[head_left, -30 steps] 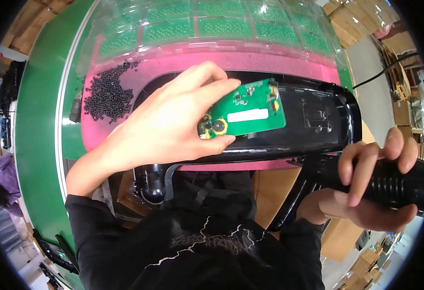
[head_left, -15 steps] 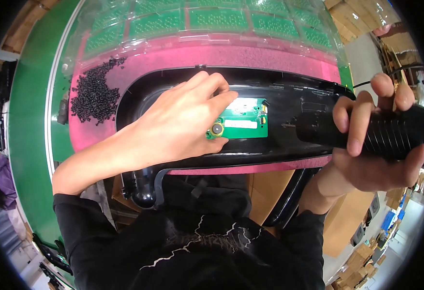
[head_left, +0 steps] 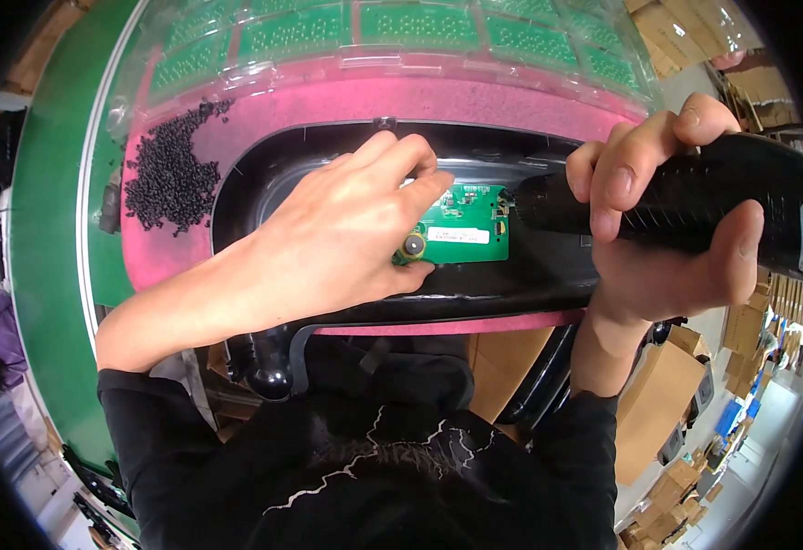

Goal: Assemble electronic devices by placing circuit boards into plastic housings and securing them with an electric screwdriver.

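My left hand presses a small green circuit board flat into a black plastic housing that lies on a pink mat. The board carries a white label and a round brass-coloured part near my thumb. My right hand grips a thick black power screwdriver held sideways, its tip at the board's right edge. The tip itself is hard to make out against the housing.
A heap of small black screws lies on the pink mat at the left. A clear tray of several green circuit boards stands behind the mat. A green conveyor belt runs along the left. Cardboard boxes stand at the lower right.
My left hand lowered the circuit board from above the housing down into it. My right hand raised the screwdriver from the lower right and brought its tip to the board.
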Demonstrator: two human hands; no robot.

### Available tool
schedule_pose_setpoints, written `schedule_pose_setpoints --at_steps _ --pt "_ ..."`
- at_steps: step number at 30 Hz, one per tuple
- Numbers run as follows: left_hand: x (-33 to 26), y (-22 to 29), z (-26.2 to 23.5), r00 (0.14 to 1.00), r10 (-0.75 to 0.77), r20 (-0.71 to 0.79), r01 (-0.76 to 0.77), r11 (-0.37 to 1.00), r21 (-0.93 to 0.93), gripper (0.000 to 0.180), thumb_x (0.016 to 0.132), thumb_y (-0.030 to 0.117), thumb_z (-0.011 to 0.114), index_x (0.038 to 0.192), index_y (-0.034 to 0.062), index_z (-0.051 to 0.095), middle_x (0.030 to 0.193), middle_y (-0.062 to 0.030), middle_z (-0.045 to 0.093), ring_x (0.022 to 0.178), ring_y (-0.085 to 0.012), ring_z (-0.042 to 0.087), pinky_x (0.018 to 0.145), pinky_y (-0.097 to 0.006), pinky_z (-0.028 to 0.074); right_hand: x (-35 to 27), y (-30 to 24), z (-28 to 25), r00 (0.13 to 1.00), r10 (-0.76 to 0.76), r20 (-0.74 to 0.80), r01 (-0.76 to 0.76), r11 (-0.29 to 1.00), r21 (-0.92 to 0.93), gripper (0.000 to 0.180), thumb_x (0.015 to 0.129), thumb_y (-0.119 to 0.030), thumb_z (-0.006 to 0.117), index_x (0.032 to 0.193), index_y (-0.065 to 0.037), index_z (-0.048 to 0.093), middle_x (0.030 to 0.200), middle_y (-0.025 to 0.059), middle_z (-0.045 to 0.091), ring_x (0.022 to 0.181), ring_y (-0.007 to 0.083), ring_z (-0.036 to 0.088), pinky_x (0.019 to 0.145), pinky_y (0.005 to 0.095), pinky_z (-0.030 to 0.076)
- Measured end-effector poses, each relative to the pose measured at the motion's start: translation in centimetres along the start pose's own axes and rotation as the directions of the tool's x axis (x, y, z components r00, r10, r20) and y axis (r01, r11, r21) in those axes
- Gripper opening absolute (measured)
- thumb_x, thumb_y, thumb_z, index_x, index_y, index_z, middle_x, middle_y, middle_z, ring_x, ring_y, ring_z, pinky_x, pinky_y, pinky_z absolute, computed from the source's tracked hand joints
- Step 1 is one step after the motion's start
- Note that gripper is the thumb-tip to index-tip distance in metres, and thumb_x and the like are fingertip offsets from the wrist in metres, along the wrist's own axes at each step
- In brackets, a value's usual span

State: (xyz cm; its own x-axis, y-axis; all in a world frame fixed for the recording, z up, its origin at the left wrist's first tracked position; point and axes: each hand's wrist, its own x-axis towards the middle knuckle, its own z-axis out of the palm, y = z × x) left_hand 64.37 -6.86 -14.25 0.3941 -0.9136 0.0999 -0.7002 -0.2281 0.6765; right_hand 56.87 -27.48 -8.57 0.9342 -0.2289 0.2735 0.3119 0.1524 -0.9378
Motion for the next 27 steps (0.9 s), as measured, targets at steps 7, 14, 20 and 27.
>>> schedule_pose_setpoints --at_steps 7,14,20,27 --pt "-0.3 0.3 -0.2 1.000 -0.001 -0.008 0.001 0.999 0.033 0.064 0.060 0.009 0.082 0.118 -0.0026 0.058 0.106 -0.0108 0.053 0.094 -0.0268 0.056 0.077 -0.037 0.051 -0.2 0.5 0.2 1.000 0.019 0.009 -0.020 0.997 0.078 0.053 0.088 -0.053 0.047 0.112 -0.006 0.047 0.071 0.0060 0.055 0.051 0.0133 0.045 0.058 0.0334 0.038" --pt "-0.4 0.2 -0.2 1.000 -0.017 -0.008 0.017 0.999 0.050 0.067 0.061 0.010 0.082 0.121 -0.0024 0.056 0.108 -0.0105 0.053 0.096 -0.0265 0.056 0.078 -0.037 0.052 -0.1 1.0 0.3 1.000 0.020 0.004 -0.020 0.997 0.072 0.054 0.088 -0.054 0.048 0.111 -0.005 0.048 0.070 0.0052 0.053 0.051 0.0140 0.044 0.058 0.0339 0.038" --pt "-0.2 0.3 -0.4 1.000 -0.012 -0.015 0.012 0.999 0.036 0.066 0.061 0.010 0.082 0.120 -0.0023 0.056 0.108 -0.0105 0.053 0.097 -0.0265 0.056 0.078 -0.037 0.052 0.0 0.7 -0.5 0.999 -0.025 0.025 0.022 0.994 0.104 0.054 0.087 -0.054 0.049 0.112 -0.007 0.049 0.069 0.0040 0.051 0.051 0.0137 0.043 0.058 0.0339 0.037" --pt "-0.3 0.1 -0.4 1.000 -0.018 -0.023 0.019 0.999 0.048 0.065 0.062 0.010 0.082 0.120 -0.0022 0.056 0.108 -0.0105 0.053 0.098 -0.0264 0.055 0.078 -0.037 0.051 0.3 0.0 -0.9 0.997 -0.063 0.037 0.055 0.979 0.198 0.053 0.086 -0.052 0.051 0.113 -0.008 0.051 0.070 0.0034 0.050 0.051 0.0122 0.041 0.059 0.0313 0.033"
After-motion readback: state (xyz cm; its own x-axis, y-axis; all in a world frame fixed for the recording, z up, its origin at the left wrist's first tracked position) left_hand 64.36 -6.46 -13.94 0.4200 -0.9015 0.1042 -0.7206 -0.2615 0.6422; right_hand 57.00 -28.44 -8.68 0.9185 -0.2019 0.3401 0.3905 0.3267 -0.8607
